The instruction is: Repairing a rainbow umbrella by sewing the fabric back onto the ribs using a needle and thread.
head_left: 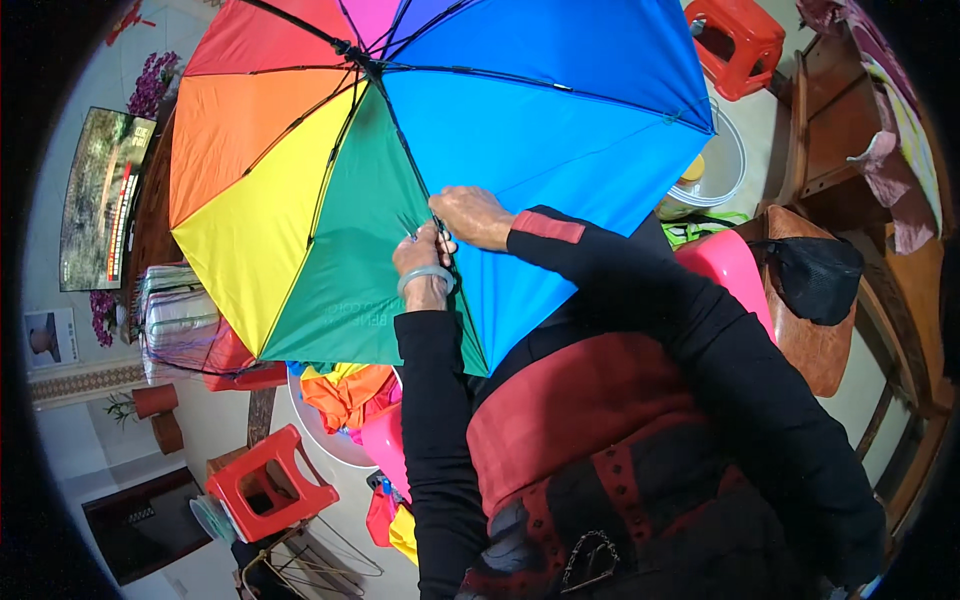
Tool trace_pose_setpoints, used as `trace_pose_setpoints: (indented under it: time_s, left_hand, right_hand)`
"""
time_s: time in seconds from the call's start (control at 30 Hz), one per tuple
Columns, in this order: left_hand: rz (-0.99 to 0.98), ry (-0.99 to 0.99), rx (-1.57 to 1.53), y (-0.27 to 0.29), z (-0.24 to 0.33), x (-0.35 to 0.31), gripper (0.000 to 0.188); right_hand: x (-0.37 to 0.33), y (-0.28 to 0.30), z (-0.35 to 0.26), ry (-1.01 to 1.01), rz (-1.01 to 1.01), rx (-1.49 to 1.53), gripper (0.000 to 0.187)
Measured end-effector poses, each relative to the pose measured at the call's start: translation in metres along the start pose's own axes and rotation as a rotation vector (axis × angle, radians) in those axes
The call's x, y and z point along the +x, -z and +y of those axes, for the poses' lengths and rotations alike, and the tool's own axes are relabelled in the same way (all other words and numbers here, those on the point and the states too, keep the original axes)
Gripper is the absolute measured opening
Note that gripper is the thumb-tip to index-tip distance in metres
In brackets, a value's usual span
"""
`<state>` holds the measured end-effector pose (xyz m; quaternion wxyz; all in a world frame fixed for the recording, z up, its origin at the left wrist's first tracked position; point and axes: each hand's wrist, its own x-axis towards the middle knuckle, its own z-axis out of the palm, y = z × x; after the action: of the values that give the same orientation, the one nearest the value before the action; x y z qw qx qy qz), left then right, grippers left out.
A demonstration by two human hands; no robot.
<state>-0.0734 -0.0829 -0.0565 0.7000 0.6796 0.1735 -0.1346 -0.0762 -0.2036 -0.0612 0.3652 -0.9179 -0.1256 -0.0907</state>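
A rainbow umbrella (560,125) is spread open in front of me, its inner side and black ribs facing up at me. My left hand (420,258), with a pale bangle (427,280) on its wrist, pinches a dark umbrella rib (403,138) where the green and light blue panels meet. Just above and to the right, my right hand (474,217) is closed at the same rib, fingertips pressed together. Anything small between the fingers is hidden. Across the blue panel runs a thin dark line, perhaps a thread.
Folded colourful cloth (345,395) fills a basin below the umbrella. Red stools stand at lower left (275,485) and upper right (738,45). A clear tub (725,160), a pink seat (730,270) and a wooden chair holding a black bag (815,278) are at right. A lit screen (105,200) is far left.
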Motion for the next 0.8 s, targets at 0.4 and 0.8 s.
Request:
trace_pose_setpoints:
  time_s: [0.4,0.8]
  left_hand:
    - [0.102,0.079,-0.189,0.0,-0.002,-0.002,0.014]
    - [0.033,0.108,-0.152,0.006,-0.005,0.005,0.014]
  right_hand:
    - [0.007,-0.014,0.025,-0.08,-0.052,0.043,0.012]
    - [0.005,-0.005,0.02,-0.08,-0.089,0.107,0.007]
